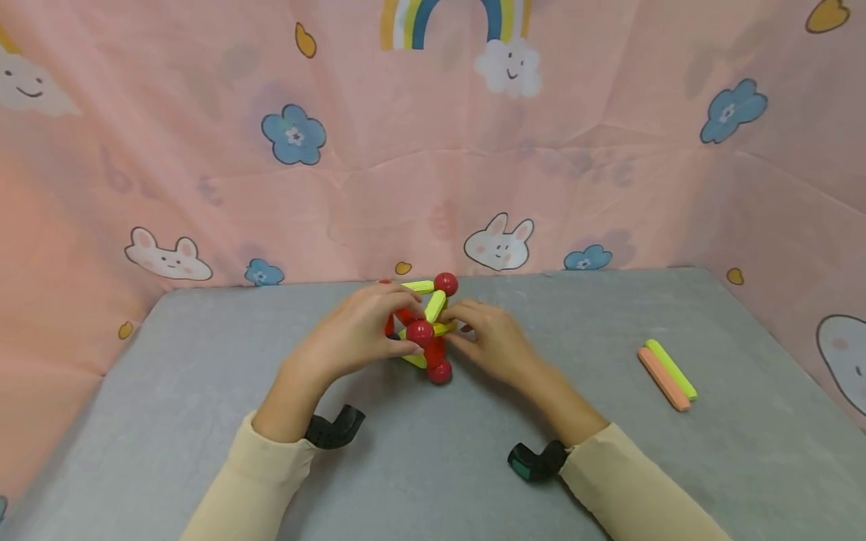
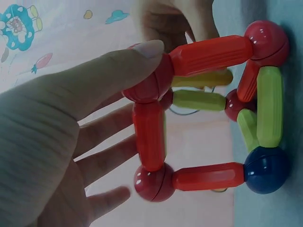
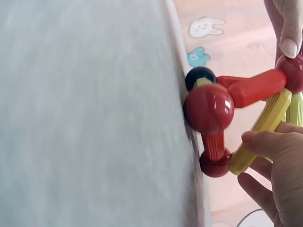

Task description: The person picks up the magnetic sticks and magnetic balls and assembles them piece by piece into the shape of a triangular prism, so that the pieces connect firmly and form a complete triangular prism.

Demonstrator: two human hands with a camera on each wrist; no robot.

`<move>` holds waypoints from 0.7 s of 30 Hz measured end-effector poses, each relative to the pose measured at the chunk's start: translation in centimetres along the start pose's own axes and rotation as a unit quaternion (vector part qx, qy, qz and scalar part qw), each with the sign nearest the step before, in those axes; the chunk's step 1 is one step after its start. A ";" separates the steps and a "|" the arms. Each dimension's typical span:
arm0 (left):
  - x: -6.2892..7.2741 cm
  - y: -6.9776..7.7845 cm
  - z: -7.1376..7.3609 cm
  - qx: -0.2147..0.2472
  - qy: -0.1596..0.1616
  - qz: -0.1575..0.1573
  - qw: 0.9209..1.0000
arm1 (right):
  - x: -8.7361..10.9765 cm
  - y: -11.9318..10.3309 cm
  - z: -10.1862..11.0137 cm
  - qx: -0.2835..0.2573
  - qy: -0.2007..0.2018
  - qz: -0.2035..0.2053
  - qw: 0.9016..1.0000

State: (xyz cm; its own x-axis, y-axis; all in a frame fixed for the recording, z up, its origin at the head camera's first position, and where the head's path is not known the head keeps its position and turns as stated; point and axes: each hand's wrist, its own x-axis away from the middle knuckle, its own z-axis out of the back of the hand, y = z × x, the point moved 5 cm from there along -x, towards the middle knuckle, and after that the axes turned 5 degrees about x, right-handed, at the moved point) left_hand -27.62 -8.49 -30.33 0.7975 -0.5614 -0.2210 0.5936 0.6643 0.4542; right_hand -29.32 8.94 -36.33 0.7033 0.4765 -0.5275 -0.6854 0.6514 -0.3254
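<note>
A box-like frame of magnetic rods and balls stands on the grey table between the hands. My left hand (image 1: 355,330) holds its near upper red ball (image 2: 154,82), the thumb pressing on that ball. My right hand (image 1: 497,342) pinches a yellow rod (image 3: 265,125) between thumb and fingers. This rod slants from the held ball down to a lower red ball (image 3: 216,163). Red rods (image 2: 208,177) and yellow-green rods (image 2: 270,106) form other edges. A dark blue ball (image 2: 266,170) makes one bottom corner. In the head view, the left hand hides part of the frame.
To the right on the table (image 1: 582,466), a loose yellow-green rod (image 1: 671,370) and an orange rod (image 1: 663,378) lie side by side. A pink patterned cloth (image 1: 406,188) hangs behind the table and along its sides.
</note>
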 end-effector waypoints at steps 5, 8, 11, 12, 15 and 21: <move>-0.3 0.3 -0.3 0.004 0.012 -0.026 1.000 | 0.3 0.7 -0.7 -0.094 0.035 -0.021 0.995; 0.1 -0.5 0.5 0.053 0.024 -0.020 0.998 | 0.4 1.2 -1.2 -0.141 0.045 -0.045 0.988; 1.0 -3.0 1.8 0.121 0.036 0.015 0.992 | 0.4 1.4 -1.6 -0.168 0.048 -0.062 0.983; 1.3 -4.0 2.0 0.136 0.031 0.035 0.990 | 0.4 1.4 -1.6 -0.169 0.050 -0.066 0.982; 1.8 -7.0 1.2 0.178 -0.007 0.082 0.981 | 0.3 1.5 -1.8 -0.150 0.060 -0.081 0.983; 0.9 -9.1 -1.8 0.278 -0.049 0.108 0.953 | 0.9 1.7 -2.0 -0.100 0.063 -0.120 0.986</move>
State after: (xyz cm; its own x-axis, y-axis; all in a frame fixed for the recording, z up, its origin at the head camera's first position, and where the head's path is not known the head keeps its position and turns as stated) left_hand -32.11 -14.20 -36.25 0.8646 -0.5025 -0.0009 0.2459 0.4215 0.8729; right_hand -30.25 9.31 -38.98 0.8289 0.2378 -0.5064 -0.5352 0.6006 -0.5940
